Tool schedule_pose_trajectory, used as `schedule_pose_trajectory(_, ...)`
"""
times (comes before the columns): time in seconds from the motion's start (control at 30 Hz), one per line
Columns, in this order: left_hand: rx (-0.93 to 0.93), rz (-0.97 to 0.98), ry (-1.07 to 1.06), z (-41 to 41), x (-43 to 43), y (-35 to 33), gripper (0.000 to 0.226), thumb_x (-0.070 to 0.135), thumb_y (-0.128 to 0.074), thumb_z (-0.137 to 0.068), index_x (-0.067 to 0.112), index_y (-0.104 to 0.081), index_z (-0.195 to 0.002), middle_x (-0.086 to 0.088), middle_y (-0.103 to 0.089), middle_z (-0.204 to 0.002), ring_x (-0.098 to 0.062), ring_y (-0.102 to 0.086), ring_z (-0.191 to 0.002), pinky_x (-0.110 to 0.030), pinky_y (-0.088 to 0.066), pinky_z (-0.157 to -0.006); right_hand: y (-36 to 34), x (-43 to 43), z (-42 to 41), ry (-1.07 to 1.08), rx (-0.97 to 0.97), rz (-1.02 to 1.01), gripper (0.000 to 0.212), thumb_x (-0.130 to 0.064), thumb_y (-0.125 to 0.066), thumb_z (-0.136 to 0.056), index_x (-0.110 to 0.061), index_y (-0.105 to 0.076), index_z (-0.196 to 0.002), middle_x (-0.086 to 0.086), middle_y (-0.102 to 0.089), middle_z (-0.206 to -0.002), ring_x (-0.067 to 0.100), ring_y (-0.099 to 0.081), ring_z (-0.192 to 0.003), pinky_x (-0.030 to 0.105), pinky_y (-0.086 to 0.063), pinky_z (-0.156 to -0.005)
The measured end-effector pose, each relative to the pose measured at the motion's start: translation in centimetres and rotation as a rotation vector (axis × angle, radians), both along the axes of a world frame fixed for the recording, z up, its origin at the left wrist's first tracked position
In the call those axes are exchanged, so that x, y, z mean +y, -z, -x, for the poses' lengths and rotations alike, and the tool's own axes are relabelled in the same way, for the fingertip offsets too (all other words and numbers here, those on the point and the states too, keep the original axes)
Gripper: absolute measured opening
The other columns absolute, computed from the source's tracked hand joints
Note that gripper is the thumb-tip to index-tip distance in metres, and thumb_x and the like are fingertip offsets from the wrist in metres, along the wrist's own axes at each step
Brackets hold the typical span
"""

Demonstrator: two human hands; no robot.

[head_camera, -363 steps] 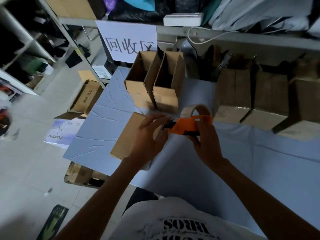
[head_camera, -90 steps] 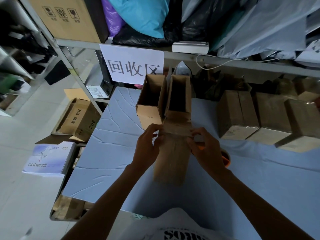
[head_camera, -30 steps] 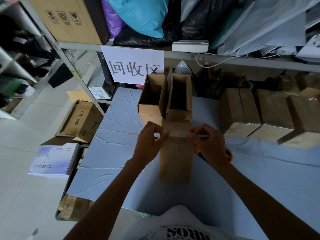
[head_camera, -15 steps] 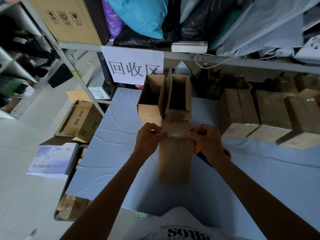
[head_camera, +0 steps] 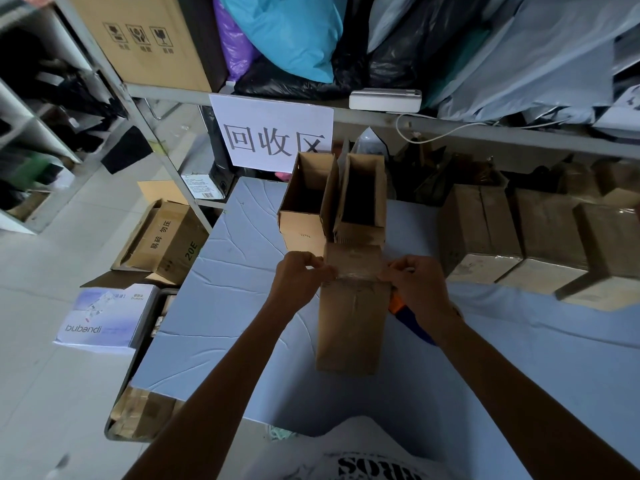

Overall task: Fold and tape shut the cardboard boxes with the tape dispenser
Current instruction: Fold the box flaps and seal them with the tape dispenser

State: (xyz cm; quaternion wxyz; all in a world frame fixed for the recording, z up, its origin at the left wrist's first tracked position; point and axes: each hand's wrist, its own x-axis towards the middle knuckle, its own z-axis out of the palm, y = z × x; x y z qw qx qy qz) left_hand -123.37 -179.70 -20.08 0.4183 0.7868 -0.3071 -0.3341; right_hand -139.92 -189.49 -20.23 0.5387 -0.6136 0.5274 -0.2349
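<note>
Box (head_camera: 351, 323) stands upright on desk (head_camera: 242, 306), right betw. both hands. L hand (head_camera: 301, 278) has fingers curled, pinching box's top left edge where clear tape (head_camera: 353, 271) crosses. R hand (head_camera: 415, 285) grips top right edge the same way. Tape dispenser (head_camera: 396, 303) lies on desk just behind R hand, mostly hidden, orange bit showing. Two open boxes (head_camera: 360, 202) just behind

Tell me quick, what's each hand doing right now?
Left hand: fingers curled, pinching the tall brown cardboard box at its top left edge.
Right hand: fingers curled, pinching the same box at its top right edge.
</note>
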Motion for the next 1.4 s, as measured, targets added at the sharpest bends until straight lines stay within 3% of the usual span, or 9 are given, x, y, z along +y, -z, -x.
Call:
schedule_pose_trajectory(0.13,0.001,-0.010,-0.016,0.3,-0.1,-0.1,0.018,0.021,-0.071,-0.083,0.008,-0.064,-0.073,-0.008,-0.069,-0.095,-0.018,-0.063,-0.099,-0.035,-0.052,-0.082,-0.4,0.0,0.0,-0.002,0.004,-0.100,0.020,-0.010,-0.076,-0.077,0.005,-0.063,-0.077,0.035,-0.064,-0.081,0.058,-0.059,-0.078,0.063,-0.051,-0.072)
schedule_pose_trajectory(0.37,0.372,0.067,-0.141,0.2,0.5,-0.2,0.051,0.006,-0.077,-0.074,0.012,-0.048,-0.114,-0.003,-0.066,-0.096,-0.016,-0.065,-0.085,-0.023,-0.048,-0.063,-1.6,-0.4,0.5,0.016,-0.045,-0.251,0.049,0.008,-0.075,-0.072,0.001,-0.051,-0.113,0.017,-0.061,-0.101,0.027,-0.064,-0.080,0.038,-0.056,-0.068)
schedule_pose_trajectory(0.5,0.201,-0.009,-0.098,1.2,-0.3,0.2,0.040,0.015,-0.068,-0.082,0.013,-0.052,-0.118,-0.009,-0.064,-0.112,-0.019,-0.062,-0.095,-0.032,-0.052,-0.076,-1.3,-0.1,-0.5,-0.025,0.137,-0.097,0.019,-0.012,-0.069,-0.083,-0.008,-0.056,-0.096,0.014,-0.065,-0.092,0.029,-0.064,-0.083,0.047,-0.056,-0.078)
schedule_pose_trajectory(0.63,0.013,-0.058,-0.068,1.8,-0.6,0.5,0.055,0.035,-0.077,-0.076,0.012,-0.055,-0.120,-0.001,-0.060,-0.113,-0.018,-0.056,-0.105,-0.041,-0.049,-0.093,-0.6,0.9,-2.2,-0.025,0.148,-0.031,0.048,-0.033,-0.081,-0.070,-0.012,-0.051,-0.101,0.002,-0.057,-0.093,0.012,-0.055,-0.078,0.022,-0.042,-0.058)
schedule_pose_trajectory(0.9,0.227,0.015,-0.159,0.4,-0.2,0.0,0.040,0.009,-0.077,-0.076,0.005,-0.065,-0.114,-0.011,-0.071,-0.100,-0.020,-0.067,-0.082,-0.022,-0.049,-0.059,-0.9,0.1,-0.6,0.050,-0.028,-0.206,0.035,-0.002,-0.080,-0.069,-0.004,-0.067,-0.100,0.014,-0.070,-0.089,0.027,-0.069,-0.082,0.039,-0.059,-0.073)
schedule_pose_trajectory(1.07,0.118,0.046,-0.170,0.8,-0.3,0.2,0.034,0.013,-0.072,-0.082,0.009,-0.065,-0.115,-0.009,-0.071,-0.102,-0.020,-0.068,-0.086,-0.027,-0.055,-0.069,-1.1,-0.3,-1.1,0.097,-0.061,-0.249,0.015,0.004,-0.072,-0.076,-0.004,-0.070,-0.089,0.017,-0.071,-0.083,0.041,-0.067,-0.087,0.049,-0.056,-0.081)
schedule_pose_trajectory(1.17,-0.001,-0.039,-0.133,1.0,-0.7,0.5,0.040,0.026,-0.070,-0.084,0.009,-0.060,-0.119,-0.005,-0.067,-0.108,-0.018,-0.062,-0.095,-0.034,-0.054,-0.084,-0.7,0.0,-1.8,0.075,0.022,-0.101,0.003,-0.010,-0.068,-0.082,-0.011,-0.066,-0.083,0.016,-0.069,-0.089,0.022,-0.065,-0.075,0.031,-0.055,-0.069)
schedule_pose_trajectory(1.3,-0.030,-0.092,-0.161,1.5,-0.8,0.5,0.057,0.042,-0.079,-0.072,0.013,-0.058,-0.118,0.001,-0.066,-0.107,-0.019,-0.062,-0.099,-0.043,-0.052,-0.091,-0.5,1.4,-3.1,-0.005,0.193,0.091,0.046,-0.041,-0.080,-0.068,-0.017,-0.051,-0.094,-0.005,-0.053,-0.084,0.003,-0.050,-0.072,0.017,-0.035,-0.054)
schedule_pose_trajectory(1.4,0.106,-0.031,-0.207,1.0,-0.8,0.4,0.050,0.029,-0.081,-0.073,0.016,-0.062,-0.117,-0.004,-0.069,-0.106,-0.022,-0.066,-0.096,-0.046,-0.054,-0.088,-0.9,0.9,-2.8,-0.041,0.169,0.034,0.039,-0.027,-0.082,-0.070,-0.011,-0.057,-0.096,0.000,-0.059,-0.087,0.009,-0.057,-0.076,0.021,-0.046,-0.062)
